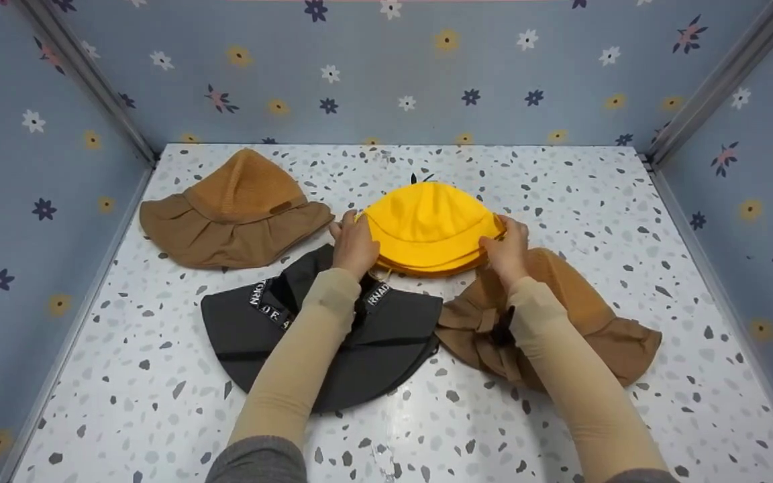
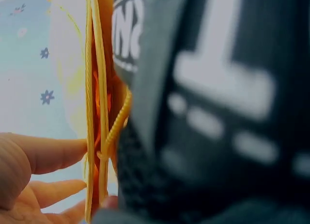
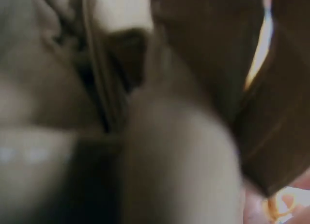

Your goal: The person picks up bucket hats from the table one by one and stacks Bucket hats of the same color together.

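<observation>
A yellow bucket hat (image 1: 427, 215) lies folded flat, crown away from me, brim towards me. My left hand (image 1: 354, 245) grips its left end; in the left wrist view, thumb and fingers (image 2: 53, 153) meet the layered brim edge (image 2: 97, 112), beside a thin yellow cord (image 2: 118, 122). At the right end my right hand (image 1: 507, 251) pinches the brim, thumb on top. Under my left forearm is a black hat (image 1: 386, 329) with white-lettered trim, and under my right one a brown hat (image 1: 554, 288). Blurred brown cloth (image 3: 203, 54) fills most of the right wrist view.
Another brown hat (image 1: 242, 194) with a gathered brim lies at the back left, its brim end close to my left hand. The white speckled table (image 1: 682, 416) is bounded by flowered panels (image 1: 386, 74) at the back and both sides.
</observation>
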The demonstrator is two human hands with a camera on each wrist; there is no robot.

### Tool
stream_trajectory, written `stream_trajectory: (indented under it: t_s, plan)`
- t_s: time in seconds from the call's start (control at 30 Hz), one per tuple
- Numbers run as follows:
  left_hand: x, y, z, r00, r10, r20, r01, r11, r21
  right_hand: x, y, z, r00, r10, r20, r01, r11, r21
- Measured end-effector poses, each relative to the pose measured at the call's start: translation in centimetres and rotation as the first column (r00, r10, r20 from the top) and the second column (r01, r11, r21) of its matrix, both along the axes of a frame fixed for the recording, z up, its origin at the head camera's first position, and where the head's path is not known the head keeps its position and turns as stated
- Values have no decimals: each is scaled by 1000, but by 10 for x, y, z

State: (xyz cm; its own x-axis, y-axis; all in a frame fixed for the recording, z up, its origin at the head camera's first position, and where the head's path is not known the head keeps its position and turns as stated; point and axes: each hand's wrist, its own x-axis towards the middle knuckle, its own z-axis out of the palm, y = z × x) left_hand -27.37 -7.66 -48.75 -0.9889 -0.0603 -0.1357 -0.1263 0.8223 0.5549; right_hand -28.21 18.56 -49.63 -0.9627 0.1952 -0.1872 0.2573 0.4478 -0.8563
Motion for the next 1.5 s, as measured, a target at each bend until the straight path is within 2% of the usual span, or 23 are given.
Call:
stream_trajectory:
  t_s: [0.13,0.3,0.43,0.63,0.87,0.97,1.13,1.5]
  plan:
    - [2,4,-2,999,-40,6,41,995,-95,1,-3,-2,996,93,-7,-92,991,100]
    - [2,7,-5,997,-61,51,68,987,-143,4,-8,-5,981,194,14,-192,955,227]
    - [2,7,-8,994,-72,86,85,983,-161,5,-11,-10,965,257,51,-259,911,320]
    - [2,5,-11,988,-103,113,121,978,-170,5,-13,-17,945,304,118,-324,827,459]
    - [2,2,-14,980,-132,151,157,974,-166,3,-15,-24,921,325,213,-388,768,509]
    - [2,1,-15,976,-137,170,165,972,-168,2,-16,-25,911,331,244,-411,756,509]
    - [1,1,-15,970,-144,195,182,965,-190,1,-15,-26,899,337,281,-436,752,494]
    - [1,3,-18,972,-132,193,177,955,-238,-3,-15,-28,881,337,332,-464,750,471]
